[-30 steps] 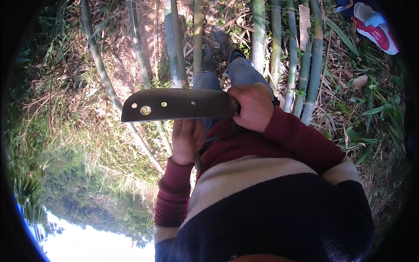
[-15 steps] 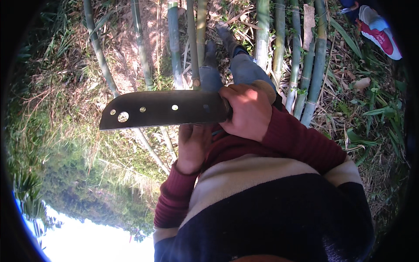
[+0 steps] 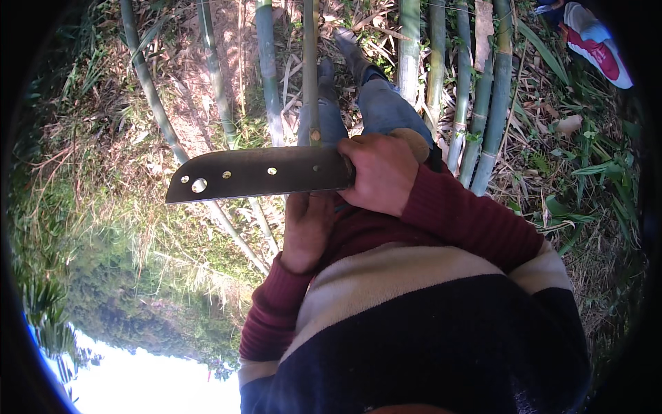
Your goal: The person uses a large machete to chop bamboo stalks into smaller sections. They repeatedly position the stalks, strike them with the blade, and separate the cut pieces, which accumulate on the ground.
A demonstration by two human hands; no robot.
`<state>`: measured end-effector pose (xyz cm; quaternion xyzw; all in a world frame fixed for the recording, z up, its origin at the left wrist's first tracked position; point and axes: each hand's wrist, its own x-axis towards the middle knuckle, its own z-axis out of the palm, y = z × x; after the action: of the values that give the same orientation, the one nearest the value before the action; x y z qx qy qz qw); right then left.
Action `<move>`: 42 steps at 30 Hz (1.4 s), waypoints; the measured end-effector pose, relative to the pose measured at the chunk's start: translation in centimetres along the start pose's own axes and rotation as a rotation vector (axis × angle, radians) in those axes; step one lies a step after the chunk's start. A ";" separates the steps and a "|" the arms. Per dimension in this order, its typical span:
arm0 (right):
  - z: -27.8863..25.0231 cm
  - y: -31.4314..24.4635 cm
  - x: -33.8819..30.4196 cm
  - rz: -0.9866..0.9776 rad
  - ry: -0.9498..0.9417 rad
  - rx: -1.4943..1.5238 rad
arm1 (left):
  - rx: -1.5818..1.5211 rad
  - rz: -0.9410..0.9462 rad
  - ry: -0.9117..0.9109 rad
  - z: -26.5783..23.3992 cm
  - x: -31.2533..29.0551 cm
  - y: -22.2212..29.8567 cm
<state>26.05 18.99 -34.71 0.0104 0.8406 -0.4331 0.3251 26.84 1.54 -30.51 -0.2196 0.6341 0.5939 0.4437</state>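
Observation:
A broad dark machete (image 3: 255, 172) with several round holes in its blade lies level across the view, its tip toward the left. My right hand (image 3: 383, 172) is closed round its handle, whose pale wooden butt (image 3: 412, 143) sticks out past the fist. Just under the blade's lower edge is my left hand (image 3: 308, 228), palm side partly showing. Its fingers look curled, but the blade covers their tips and anything they hold. A bamboo stem (image 3: 312, 76) runs down to the blade's upper edge and goes out of sight there.
Bamboo stems (image 3: 408, 55) stand close together ahead and to the right, with thinner ones (image 3: 148, 83) at the left. My legs (image 3: 386, 107) are among them on leaf litter. At the far right is a red and white shoe (image 3: 598, 55). Grass and leafy plants (image 3: 593, 172) grow at the right.
The machete has shifted a little and its tip now sits slightly further right. Two bamboo stems seen side by side ahead now line up almost as one. Both hands keep their pose.

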 end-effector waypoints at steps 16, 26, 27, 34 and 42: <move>1.3 1.7 1.1 0.018 -0.089 0.026 | 0.326 -0.117 -0.034 -1.5 0.3 -2.5; 3.3 4.6 1.8 -0.034 -0.045 0.015 | 1.469 0.602 -0.131 -2.6 1.2 -4.4; 3.2 5.1 1.7 -0.057 -0.026 0.040 | 1.506 0.683 -0.104 -2.3 0.9 -4.1; 3.1 6.6 1.0 -0.090 0.010 -0.005 | 0.669 0.443 -0.159 -2.9 1.4 -5.3; -0.1 3.3 -0.1 -0.018 -0.045 -0.003 | -0.716 -0.407 -0.302 -2.3 0.8 -2.4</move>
<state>27.06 21.17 -36.95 -0.0076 0.8338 -0.4348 0.3401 27.65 -0.93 -32.73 -0.3906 0.2601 0.7021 0.5356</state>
